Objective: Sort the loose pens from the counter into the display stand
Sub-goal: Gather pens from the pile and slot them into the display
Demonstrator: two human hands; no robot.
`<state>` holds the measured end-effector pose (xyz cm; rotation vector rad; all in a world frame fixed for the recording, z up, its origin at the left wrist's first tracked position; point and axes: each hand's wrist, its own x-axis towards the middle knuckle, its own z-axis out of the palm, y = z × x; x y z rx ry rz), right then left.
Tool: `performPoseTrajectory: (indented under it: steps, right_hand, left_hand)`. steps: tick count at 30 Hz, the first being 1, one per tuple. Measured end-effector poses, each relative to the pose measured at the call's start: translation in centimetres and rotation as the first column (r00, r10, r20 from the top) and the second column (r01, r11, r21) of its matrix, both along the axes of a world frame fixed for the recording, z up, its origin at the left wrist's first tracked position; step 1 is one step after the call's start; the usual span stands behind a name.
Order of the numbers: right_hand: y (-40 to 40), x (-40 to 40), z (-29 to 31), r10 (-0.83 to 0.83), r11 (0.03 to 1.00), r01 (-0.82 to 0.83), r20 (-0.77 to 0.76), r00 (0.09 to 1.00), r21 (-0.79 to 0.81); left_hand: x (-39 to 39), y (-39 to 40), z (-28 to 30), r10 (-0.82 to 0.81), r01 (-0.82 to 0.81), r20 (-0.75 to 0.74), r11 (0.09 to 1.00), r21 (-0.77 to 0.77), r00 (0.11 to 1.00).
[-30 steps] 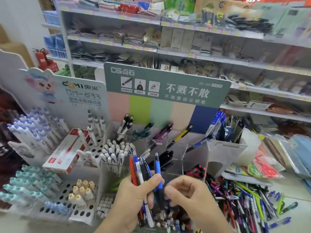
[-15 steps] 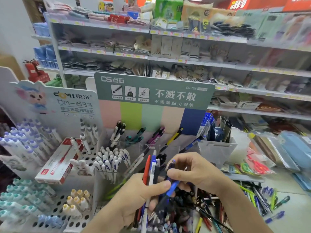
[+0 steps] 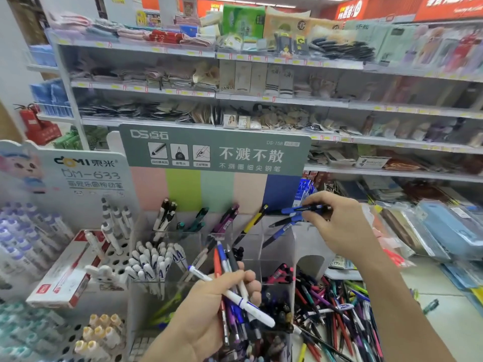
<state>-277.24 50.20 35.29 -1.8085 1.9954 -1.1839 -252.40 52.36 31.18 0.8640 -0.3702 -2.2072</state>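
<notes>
My right hand (image 3: 337,226) pinches a blue pen (image 3: 298,210) held level over the back right compartment of the clear display stand (image 3: 292,246), where two blue pens (image 3: 283,226) lean. My left hand (image 3: 209,309) grips a bundle of pens (image 3: 230,280) low in front of the stand: red, blue, black and a white one lying across the fingers. A heap of loose pens (image 3: 337,312) covers the counter to the right. Other back compartments hold black, green, purple and yellow pens.
A white peg display (image 3: 109,257) with white pens and a red and white box (image 3: 65,273) stand to the left. The green sign (image 3: 214,150) rises behind the stand. Packaged stationery (image 3: 441,231) lies at right, and store shelves (image 3: 261,97) fill the background.
My right hand pulled a blue pen out of the bundle and carried it up and right to the stand's back right compartment. My left hand stayed low with the bundle.
</notes>
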Motion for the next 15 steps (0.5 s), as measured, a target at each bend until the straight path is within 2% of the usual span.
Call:
performPoseTrajectory:
  steps: [3, 8, 11, 15]
  right_hand:
    - [-0.4, 0.2, 0.4, 0.037, 0.997, -0.031, -0.094, 0.995, 0.069]
    - [0.8, -0.7, 2.3, -0.035, 0.999, 0.033, -0.126, 0.991, -0.016]
    - [0.1, 0.0, 1.7, 0.001, 0.999, 0.009, -0.198, 0.98, 0.052]
    - [-1.9, 1.4, -0.8, 0.032, 0.993, -0.012, -0.175, 0.984, 0.116]
  left_hand:
    - [-0.1, 0.3, -0.1, -0.029, 0.029, -0.003, 0.999, -0.018, 1.0]
    - [0.0, 0.5, 0.5, -0.039, 0.038, -0.021, 0.999, -0.03, 0.999]
    - [-0.5, 0.4, 0.6, -0.042, 0.044, 0.04, 0.997, -0.057, 0.998]
    - [-0.8, 0.5, 0.6, -0.081, 0.081, 0.014, 0.997, 0.003, 0.997]
